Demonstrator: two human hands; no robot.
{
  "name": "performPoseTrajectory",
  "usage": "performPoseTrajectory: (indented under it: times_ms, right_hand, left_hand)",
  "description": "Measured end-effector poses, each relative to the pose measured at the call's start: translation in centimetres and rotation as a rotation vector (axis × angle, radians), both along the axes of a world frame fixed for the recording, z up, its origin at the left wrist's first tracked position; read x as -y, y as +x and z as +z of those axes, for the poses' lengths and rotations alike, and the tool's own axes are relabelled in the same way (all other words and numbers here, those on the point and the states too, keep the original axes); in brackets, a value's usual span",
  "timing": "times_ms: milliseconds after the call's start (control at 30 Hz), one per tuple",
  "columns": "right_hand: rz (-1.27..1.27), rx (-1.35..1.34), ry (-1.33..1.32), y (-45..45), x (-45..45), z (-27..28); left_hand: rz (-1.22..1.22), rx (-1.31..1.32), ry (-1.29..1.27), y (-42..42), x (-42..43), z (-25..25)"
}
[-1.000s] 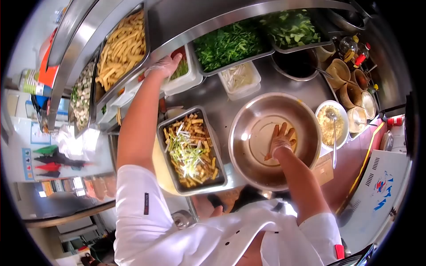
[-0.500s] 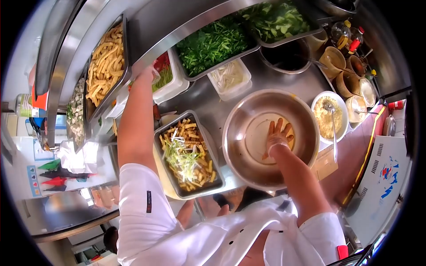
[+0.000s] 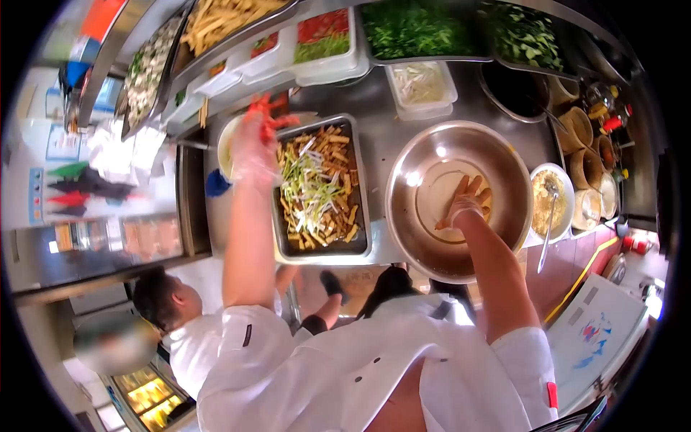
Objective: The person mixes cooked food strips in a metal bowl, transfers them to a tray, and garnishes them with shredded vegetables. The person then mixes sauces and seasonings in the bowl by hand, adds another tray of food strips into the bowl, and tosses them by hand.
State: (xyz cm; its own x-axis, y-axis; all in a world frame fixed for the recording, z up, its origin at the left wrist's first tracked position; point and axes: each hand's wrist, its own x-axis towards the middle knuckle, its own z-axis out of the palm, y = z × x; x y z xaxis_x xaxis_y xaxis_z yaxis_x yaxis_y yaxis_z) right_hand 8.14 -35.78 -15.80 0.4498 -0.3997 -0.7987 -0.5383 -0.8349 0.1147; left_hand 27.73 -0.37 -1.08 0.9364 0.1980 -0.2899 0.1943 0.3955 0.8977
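Observation:
My left hand (image 3: 255, 147), in a clear plastic glove, is closed on a bunch of red shreds, probably red pepper (image 3: 266, 111). It is over the upper left edge of a metal tray (image 3: 362, 155). Brown fried strips (image 3: 338, 227) fill the tray, with pale green and white shreds (image 3: 309, 183) scattered over them. My right hand (image 3: 466, 203), also gloved, reaches into a large steel bowl (image 3: 410, 176). Its fingers are spread over the bottom, where a thin yellowish patch shows beside them. I cannot tell whether the palm presses on the bottom.
Behind are containers of red and green shreds (image 3: 322, 39), chopped greens (image 3: 414, 29) and white shreds (image 3: 421, 83). A dark pot (image 3: 511, 90) stands behind the bowl. At right is a white bowl of minced garlic-like paste (image 3: 551, 198) with a spoon. Another person (image 3: 187, 309) is at lower left.
My left hand has come back from the container of red and green shreds to beside the tray, now with red shreds in it. My right hand stays in the bowl. The view has shifted.

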Motion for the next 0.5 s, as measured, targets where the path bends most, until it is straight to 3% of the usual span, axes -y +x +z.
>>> performPoseTrajectory:
  times_ms: [33, 67, 167, 267, 400, 500]
  right_hand:
    - [0.009, -0.01, -0.005, 0.1, -0.2, 0.5]
    - [0.016, -0.022, -0.01, 0.0, -0.4, 0.7]
    - [0.047, -0.005, -0.021, -0.2, -0.5, 0.2]
    - [0.097, 0.007, -0.049, -0.6, -0.5, -0.8]
    - [0.098, 0.042, -0.058, -1.0, -0.3, -2.1]
    - [0.097, 0.045, -0.066, -1.1, -0.3, -2.3]
  left_hand:
    - [0.104, -0.11, 0.059, -1.8, -0.5, -1.9]
    - [-0.088, -0.144, 0.218, -3.9, -1.6, -3.3]
    - [-0.15, -0.383, 0.687, -7.6, -2.8, -4.9]
    - [-0.179, -0.213, 0.447, -10.6, -5.1, -8.3]
    - [-0.286, -0.271, 0.557, -13.2, -7.0, -9.6]
    - [-0.424, -0.157, 0.639, -14.2, -8.2, -11.1]
